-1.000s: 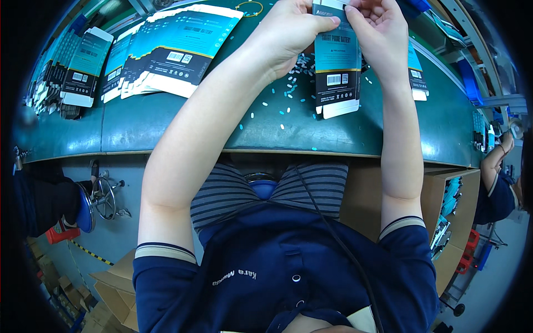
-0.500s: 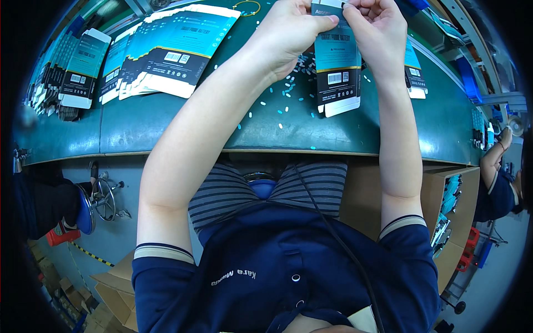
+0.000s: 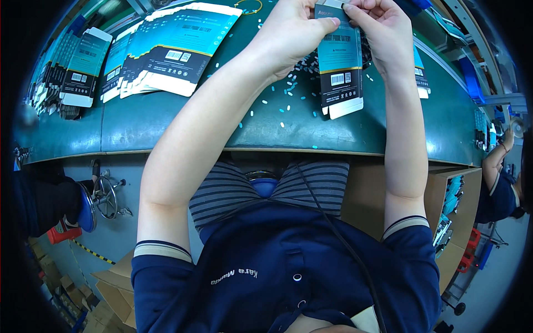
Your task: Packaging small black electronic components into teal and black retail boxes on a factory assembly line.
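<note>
Between my hands, at the top of the view, is a slim teal and black cardboard box (image 3: 340,66), its white flap pointing toward me. My left hand (image 3: 300,30) is closed on the box's far left side, thumb lying across its face. On the far right corner, my right hand (image 3: 383,28) pinches the edge near the top flap. The far fingertips of both hands are partly cut off by the upper edge. Small white and blue cardboard bits (image 3: 282,124) lie scattered on the green table (image 3: 183,125) under and around the box.
Flat teal and black cartons (image 3: 172,55) lie fanned out at the left, beside a tight row of cartons (image 3: 83,72). More cartons (image 3: 420,72) lie behind my right forearm. A yellow ring (image 3: 248,6) is at the back. An open brown box (image 3: 463,205) holding cartons stands below the table at right.
My right hand and forearm have shifted slightly to the right. The box has moved a little with them; both hands keep their hold.
</note>
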A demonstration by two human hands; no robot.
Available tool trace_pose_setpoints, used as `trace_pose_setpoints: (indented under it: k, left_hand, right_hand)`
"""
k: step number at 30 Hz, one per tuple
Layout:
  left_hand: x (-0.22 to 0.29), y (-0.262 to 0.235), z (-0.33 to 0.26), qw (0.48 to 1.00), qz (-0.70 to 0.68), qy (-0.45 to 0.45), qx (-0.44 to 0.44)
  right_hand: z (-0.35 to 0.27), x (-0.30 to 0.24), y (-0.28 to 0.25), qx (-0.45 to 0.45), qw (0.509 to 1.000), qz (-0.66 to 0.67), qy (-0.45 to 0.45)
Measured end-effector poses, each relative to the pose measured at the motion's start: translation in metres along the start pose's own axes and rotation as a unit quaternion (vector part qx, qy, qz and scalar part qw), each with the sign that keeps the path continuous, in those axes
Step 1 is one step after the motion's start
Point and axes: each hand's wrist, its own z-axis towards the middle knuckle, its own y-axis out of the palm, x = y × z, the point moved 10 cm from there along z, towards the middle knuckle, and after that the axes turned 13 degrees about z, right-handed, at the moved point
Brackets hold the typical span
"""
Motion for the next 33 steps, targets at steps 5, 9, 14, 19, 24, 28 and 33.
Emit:
trace_pose_setpoints:
  k: [5,9,14,19,24,28,33]
  left_hand:
    - [0.001,-0.001,-0.001,0.998,0.054,-0.013,-0.017]
    - [0.003,-0.002,-0.003,0.998,0.050,-0.028,-0.022]
    - [0.010,0.005,0.001,0.998,0.039,-0.001,-0.043]
    - [0.008,-0.001,-0.001,0.998,0.055,-0.004,-0.044]
    - [0.012,-0.001,0.000,0.998,0.052,0.015,-0.039]
    - [0.012,0.003,0.000,0.998,0.058,0.008,-0.040]
    - [0.008,0.001,-0.006,0.997,0.074,-0.010,-0.025]
  right_hand:
    - [-0.001,0.000,-0.003,0.011,0.999,0.018,0.029]
    - [0.000,0.004,-0.005,0.007,0.999,0.030,0.045]
    - [-0.004,-0.020,0.011,-0.059,0.998,0.029,0.014]
    - [0.001,-0.002,0.000,-0.006,0.998,0.060,0.019]
    - [0.003,-0.002,-0.001,0.006,0.998,0.056,0.031]
    - [0.005,0.000,0.020,-0.188,0.887,0.422,0.006]
    - [-0.005,-0.003,-0.003,0.024,1.000,0.013,0.000]
